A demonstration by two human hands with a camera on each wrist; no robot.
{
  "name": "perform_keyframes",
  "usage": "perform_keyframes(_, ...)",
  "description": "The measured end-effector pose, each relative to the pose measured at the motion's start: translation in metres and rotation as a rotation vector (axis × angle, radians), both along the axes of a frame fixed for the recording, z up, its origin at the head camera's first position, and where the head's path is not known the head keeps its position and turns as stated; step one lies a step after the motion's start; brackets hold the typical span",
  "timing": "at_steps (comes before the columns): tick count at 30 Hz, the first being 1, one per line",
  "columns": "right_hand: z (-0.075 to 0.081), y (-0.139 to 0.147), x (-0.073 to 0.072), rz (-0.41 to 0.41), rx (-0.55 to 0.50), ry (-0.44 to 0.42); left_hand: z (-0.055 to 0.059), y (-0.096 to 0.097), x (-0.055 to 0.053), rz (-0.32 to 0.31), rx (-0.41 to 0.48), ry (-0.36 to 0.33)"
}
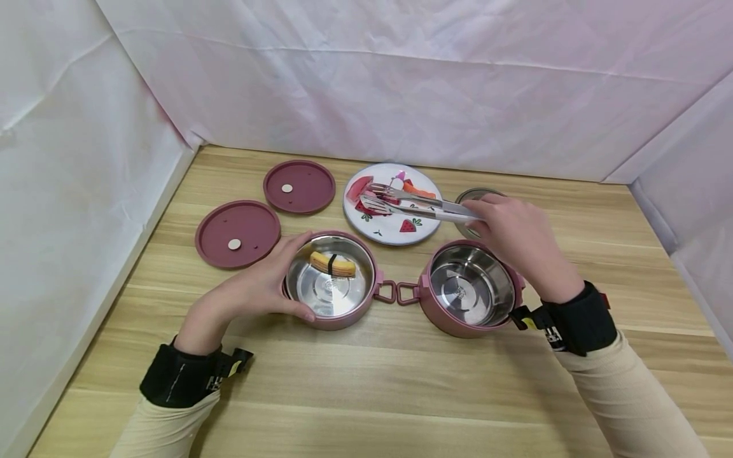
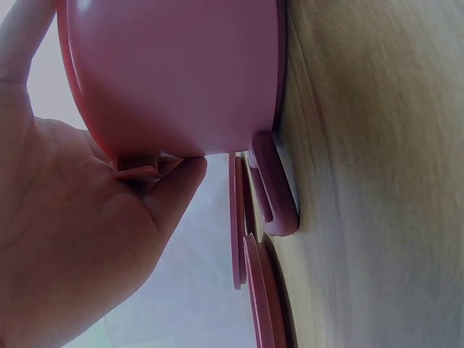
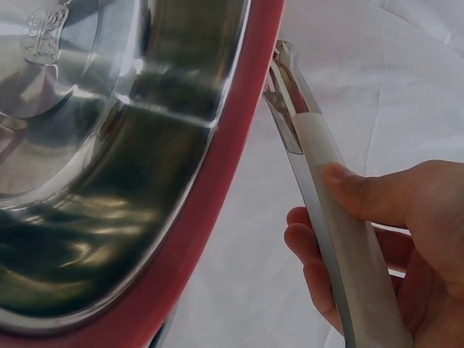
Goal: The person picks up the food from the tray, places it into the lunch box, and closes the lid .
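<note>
My left hand (image 1: 258,283) grips the side of a pink steel-lined pot (image 1: 338,322), thumb at the near rim and fingers round the far side. Inside that pot lies a yellow piece with a dark band (image 1: 342,267), like egg sushi. With my right hand (image 1: 521,238) I hold metal tongs (image 1: 443,210) with pale handles, thumb on one arm and fingers on the other. The tongs' tips reach over a white strawberry-patterned plate (image 1: 395,236), close to a red watermelon-like slice (image 1: 358,189). Whether they touch anything there I cannot tell.
A second pink pot (image 1: 452,324) stands to the right, its handle against the first pot's handle. Two maroon lids (image 1: 246,222) lie at the left. An orange piece (image 1: 420,191) rests on the plate. Behind my right hand is a partly hidden round item (image 1: 472,194).
</note>
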State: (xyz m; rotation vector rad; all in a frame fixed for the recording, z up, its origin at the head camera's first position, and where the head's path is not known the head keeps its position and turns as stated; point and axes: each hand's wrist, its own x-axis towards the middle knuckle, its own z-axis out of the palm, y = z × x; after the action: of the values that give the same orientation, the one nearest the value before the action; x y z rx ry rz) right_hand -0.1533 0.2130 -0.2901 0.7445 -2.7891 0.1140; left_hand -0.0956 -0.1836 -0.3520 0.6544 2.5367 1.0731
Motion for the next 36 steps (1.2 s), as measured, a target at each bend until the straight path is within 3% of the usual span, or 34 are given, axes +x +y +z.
perform_keyframes(14,0.014,-0.007,0.017,-0.003,-0.020,-0.008,-0.001,-0.001,0.000,0.005,-0.002,-0.001)
perform_keyframes(24,0.027,-0.019,0.035,0.120,-0.075,0.062,-0.001,0.000,0.000,0.014,0.002,-0.006)
perform_keyframes(36,0.044,-0.032,0.060,0.188,-0.043,-0.021,-0.001,-0.001,0.000,0.016,0.012,-0.004)
